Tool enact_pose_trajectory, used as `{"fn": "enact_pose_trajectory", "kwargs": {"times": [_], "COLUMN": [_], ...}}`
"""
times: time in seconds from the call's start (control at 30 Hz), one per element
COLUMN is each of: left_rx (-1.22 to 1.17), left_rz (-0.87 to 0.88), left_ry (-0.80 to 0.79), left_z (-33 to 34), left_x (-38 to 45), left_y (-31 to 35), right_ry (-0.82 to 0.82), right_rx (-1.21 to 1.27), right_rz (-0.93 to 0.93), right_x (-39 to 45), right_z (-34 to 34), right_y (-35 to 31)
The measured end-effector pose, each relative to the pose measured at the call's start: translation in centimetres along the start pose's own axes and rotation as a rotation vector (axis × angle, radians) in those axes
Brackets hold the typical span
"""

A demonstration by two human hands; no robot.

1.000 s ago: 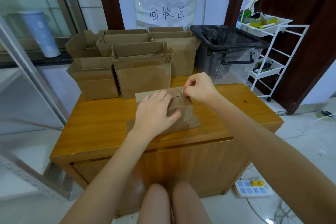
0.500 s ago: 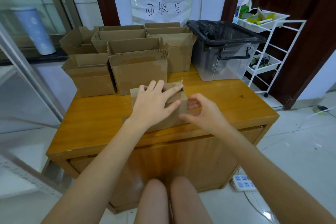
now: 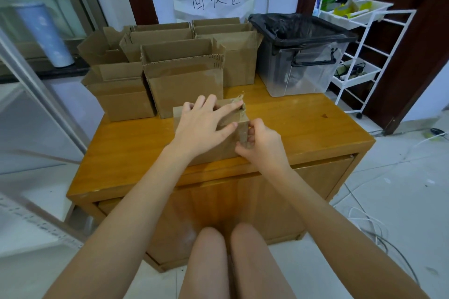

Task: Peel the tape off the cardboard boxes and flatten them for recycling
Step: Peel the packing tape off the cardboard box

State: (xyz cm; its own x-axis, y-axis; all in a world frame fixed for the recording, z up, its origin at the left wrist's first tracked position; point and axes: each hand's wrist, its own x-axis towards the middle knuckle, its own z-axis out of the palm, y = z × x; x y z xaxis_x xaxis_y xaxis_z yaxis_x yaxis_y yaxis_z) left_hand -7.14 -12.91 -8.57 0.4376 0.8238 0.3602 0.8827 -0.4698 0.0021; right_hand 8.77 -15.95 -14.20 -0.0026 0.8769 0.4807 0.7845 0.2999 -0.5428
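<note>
Orange wooden cabinet top [image 3: 126,153]: left hand [image 3: 201,126] flat, pressing small brown taped cardboard box [image 3: 233,120]; right hand [image 3: 261,142] pinching tape at box's 3 o'clock end.

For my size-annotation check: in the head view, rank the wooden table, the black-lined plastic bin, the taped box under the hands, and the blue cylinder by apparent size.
1. wooden table
2. plastic bin
3. taped box, though nearness and the covering left hand and right hand make this unsure
4. blue cylinder

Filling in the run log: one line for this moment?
left hand: flat, pressing small box | right hand: pinching tape at box's right end | tape partly lifted
</note>
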Motion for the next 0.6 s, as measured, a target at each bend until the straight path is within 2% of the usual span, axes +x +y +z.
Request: {"fn": "enact_pose_trajectory", "kwargs": {"times": [0.17,0.27,0.33,0.43,0.53,0.6], "left_rx": [-0.003,0.002,0.041,0.14,0.148,0.095], "left_rz": [-0.005,0.007,0.038,0.107,0.152,0.153], "left_ry": [0.015,0.032,0.028,0.019,0.015,0.003], "left_z": [0.2,0.4,0.4,0.3,-0.2,-0.8], "left_x": [0.1,0.1,0.1,-0.1,-0.1,0.2], "left_y": [0.0,-0.2,-0.5,-0.6,-1.1,-2.0], "right_ry": [0.026,-0.017,-0.056,-0.009,0.039,-0.002], "right_rx": [-0.016,0.007,0.003,0.026,0.14,0.243], "right_rz": [-0.03,-0.029,-0.019,-0.039,-0.057,-0.094], "right_x": [0.2,0.0,-0.3,-0.4,-0.4,-0.2], "right_z": [-0.3,-0.5,-0.4,-0.1,-0.4,-1.3], "right_y": [0.6,0.6,0.4,0.5,0.3,0.1]}}
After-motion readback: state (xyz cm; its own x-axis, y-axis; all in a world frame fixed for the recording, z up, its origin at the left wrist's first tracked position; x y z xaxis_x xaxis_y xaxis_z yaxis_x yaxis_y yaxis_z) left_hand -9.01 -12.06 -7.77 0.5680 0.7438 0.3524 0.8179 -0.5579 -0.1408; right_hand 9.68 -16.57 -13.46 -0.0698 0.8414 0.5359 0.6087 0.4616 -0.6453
